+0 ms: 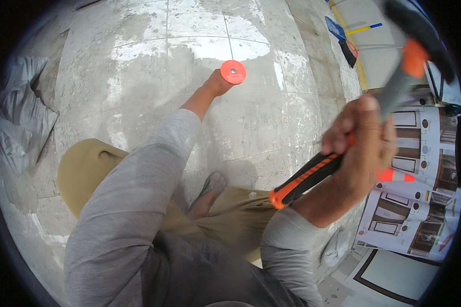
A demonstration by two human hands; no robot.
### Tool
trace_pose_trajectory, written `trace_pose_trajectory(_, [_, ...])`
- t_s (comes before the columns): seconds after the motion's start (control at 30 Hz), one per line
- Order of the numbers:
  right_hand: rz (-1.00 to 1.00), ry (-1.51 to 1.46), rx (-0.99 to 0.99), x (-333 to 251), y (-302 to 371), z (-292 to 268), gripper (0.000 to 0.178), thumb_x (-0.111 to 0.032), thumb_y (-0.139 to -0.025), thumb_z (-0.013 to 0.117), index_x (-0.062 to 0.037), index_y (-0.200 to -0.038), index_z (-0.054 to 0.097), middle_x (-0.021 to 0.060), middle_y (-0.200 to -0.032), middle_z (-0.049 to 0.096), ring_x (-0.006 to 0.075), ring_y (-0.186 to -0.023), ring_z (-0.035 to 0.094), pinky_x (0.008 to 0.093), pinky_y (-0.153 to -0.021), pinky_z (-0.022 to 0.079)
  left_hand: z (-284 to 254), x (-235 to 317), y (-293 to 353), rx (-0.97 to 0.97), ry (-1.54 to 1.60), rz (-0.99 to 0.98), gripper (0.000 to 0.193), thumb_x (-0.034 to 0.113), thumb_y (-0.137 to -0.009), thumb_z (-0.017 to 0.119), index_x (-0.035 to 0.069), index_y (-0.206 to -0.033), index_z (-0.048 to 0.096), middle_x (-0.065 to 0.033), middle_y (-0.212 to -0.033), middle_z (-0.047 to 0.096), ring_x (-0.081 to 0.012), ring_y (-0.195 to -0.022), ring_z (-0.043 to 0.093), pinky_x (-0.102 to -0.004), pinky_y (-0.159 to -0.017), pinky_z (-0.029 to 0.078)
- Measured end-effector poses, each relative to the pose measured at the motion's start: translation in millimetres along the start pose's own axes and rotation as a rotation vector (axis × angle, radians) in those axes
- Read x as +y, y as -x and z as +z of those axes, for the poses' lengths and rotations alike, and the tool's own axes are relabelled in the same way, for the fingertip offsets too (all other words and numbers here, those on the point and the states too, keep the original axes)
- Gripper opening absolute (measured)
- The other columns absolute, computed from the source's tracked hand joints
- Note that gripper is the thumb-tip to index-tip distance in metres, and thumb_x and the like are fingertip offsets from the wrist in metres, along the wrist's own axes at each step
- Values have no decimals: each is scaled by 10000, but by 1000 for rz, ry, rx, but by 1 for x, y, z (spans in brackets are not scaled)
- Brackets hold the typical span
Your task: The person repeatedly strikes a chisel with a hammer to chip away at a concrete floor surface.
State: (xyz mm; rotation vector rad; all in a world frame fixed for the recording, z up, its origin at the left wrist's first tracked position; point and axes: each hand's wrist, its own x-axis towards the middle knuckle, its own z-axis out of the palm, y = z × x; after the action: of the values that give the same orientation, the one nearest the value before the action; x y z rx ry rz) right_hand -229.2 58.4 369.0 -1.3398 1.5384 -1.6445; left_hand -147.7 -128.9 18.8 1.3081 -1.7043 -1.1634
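Note:
My left hand [218,85] is closed below the round orange hand guard of a chisel [236,78], held out over the floor ahead of me. A metal striking end shows at the guard's centre; the guard hides the shaft and blade below it. On the right, my right hand [362,134] grips a hammer [310,177] by its black and orange handle. The hammer is raised close to the camera, its dark head blurred at the upper right, well apart from the chisel.
Worn grey tile floor [153,71] with whitish patches lies ahead. A blue dustpan [335,27] and a dark brush [349,53] are at the far right. Printed panels [412,153] line the right side, and a crumpled pale sheet [23,117] lies at left.

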Motion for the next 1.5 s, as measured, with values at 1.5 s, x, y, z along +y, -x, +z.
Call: trace_pose_trajectory(1.5, [1204,14,-323,296,170,15,78,-36,-839,514,36,-810,519,68,-610,501,164,-465,492,303,-436,450,1,-38,54,570,178,88,213,169,-785,663,51,-962,640,-186,-942,661,-370,-900,622,-421,-762,511])
